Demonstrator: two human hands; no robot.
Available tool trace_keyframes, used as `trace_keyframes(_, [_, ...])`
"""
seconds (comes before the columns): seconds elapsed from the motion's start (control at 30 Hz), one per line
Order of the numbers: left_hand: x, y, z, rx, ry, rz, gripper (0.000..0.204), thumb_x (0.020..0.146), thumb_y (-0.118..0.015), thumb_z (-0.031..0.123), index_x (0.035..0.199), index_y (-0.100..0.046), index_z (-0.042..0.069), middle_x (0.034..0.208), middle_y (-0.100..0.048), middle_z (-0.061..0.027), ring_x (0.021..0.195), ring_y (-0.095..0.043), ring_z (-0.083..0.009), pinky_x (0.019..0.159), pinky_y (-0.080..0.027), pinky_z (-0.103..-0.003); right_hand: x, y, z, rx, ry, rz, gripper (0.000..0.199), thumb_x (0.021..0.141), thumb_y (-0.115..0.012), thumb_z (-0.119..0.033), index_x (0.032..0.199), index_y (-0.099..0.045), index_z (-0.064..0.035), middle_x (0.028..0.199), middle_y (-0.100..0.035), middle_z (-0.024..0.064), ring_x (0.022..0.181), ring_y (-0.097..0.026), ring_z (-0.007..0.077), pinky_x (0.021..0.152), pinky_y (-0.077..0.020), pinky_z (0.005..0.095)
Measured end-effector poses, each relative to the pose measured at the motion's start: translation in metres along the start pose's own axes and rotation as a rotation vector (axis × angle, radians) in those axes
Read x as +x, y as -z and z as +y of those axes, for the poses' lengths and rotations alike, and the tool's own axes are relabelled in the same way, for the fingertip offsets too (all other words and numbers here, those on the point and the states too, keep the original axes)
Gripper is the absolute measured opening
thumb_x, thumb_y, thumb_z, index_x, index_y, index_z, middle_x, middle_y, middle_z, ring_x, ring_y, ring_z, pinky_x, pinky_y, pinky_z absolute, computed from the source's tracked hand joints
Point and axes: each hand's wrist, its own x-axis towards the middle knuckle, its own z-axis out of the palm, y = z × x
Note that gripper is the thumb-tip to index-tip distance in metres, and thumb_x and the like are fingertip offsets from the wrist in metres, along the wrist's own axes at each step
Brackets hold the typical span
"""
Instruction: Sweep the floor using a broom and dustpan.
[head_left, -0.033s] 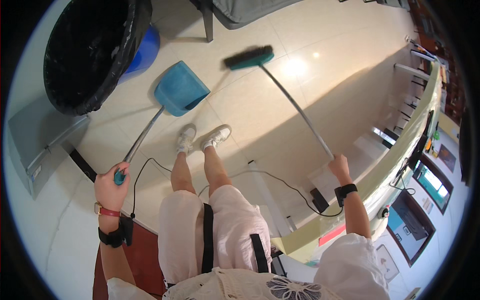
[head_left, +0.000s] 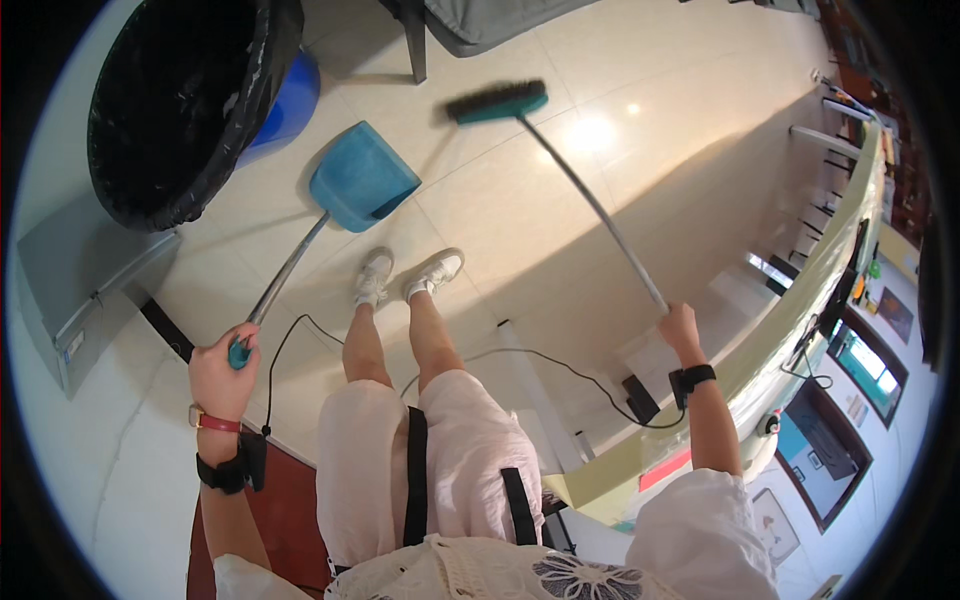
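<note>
My left hand (head_left: 222,375) is wrapped round the teal-tipped end of a long-handled dustpan. The blue dustpan (head_left: 358,172) is at the far end of its metal pole, low over the floor or resting on it; which, I cannot tell. Its wide mouth faces right. In my right hand (head_left: 680,332) is the upper end of a broom's metal pole. The broom (head_left: 500,106) has a green head with dark bristles, slightly blurred, to the right of the dustpan and a little farther off. A gap of bare floor separates the two.
A large bin with a black liner (head_left: 175,110) stands at the far left, a blue bin (head_left: 285,108) beside it. Grey furniture (head_left: 490,22) is at the top. A covered table (head_left: 760,385) runs along the right. A cable (head_left: 545,357) crosses near my legs.
The broom head has shifted slightly away and to the left, tilting a little. The dustpan and my left hand have stayed in place.
</note>
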Motion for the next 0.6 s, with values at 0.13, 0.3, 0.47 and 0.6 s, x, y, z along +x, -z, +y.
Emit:
trace_keyframes(0.13, [0.004, -0.005, 0.005, -0.012, -0.011, 0.025, 0.012, 0.066, -0.058, 0.009, 0.078, -0.060, 0.008, 0.059, -0.053, -0.0138, 0.056, -0.055, -0.0307, 0.049, -0.043, -0.029, 0.060, -0.001, -0.041, -0.006, 0.183, 0.165, 0.018, 0.070, -0.045, -0.007, 0.082, -0.057, -0.0008, 0.082, -0.056, 0.0230, 0.079, -0.054, 0.0383, 0.070, -0.0446, 0.0413])
trace_keyframes(0.3, [0.002, -0.004, 0.000, -0.005, 0.126, -0.078, 0.010, 0.072, -0.055, 0.008, 0.080, -0.059, 0.004, 0.063, -0.057, -0.0125, 0.051, -0.055, -0.0201, 0.050, -0.042, -0.025, 0.073, 0.007, -0.095, -0.092, 0.093, 0.121, 0.014, 0.074, -0.045, -0.010, 0.078, -0.055, -0.0019, 0.081, -0.057, 0.0199, 0.079, -0.055, 0.0356, 0.069, -0.0458, 0.0409])
trace_keyframes(0.47, [-0.001, -0.001, -0.001, -0.037, 0.024, -0.015, 0.010, 0.071, -0.055, 0.007, 0.080, -0.059, 0.004, 0.063, -0.056, -0.0132, 0.053, -0.055, -0.0262, 0.050, -0.042, -0.026, 0.028, -0.014, -0.006, -0.163, 0.080, 0.087, 0.016, 0.073, -0.046, -0.012, 0.082, -0.058, -0.0052, 0.082, -0.058, 0.0171, 0.080, -0.055, 0.0361, 0.069, -0.0458, 0.0406])
trace_keyframes(0.6, [-0.001, 0.000, -0.003, -0.017, 0.008, 0.008, 0.010, 0.068, -0.057, 0.007, 0.077, -0.059, 0.006, 0.060, -0.054, -0.0131, 0.053, -0.054, -0.0286, 0.049, -0.042, -0.027, -0.019, 0.004, -0.004, 0.101, 0.063, -0.038, 0.013, 0.067, -0.046, -0.007, 0.073, -0.054, 0.0004, 0.059, -0.054, 0.0151, 0.054, -0.055, 0.0274, 0.048, -0.0440, 0.0363])
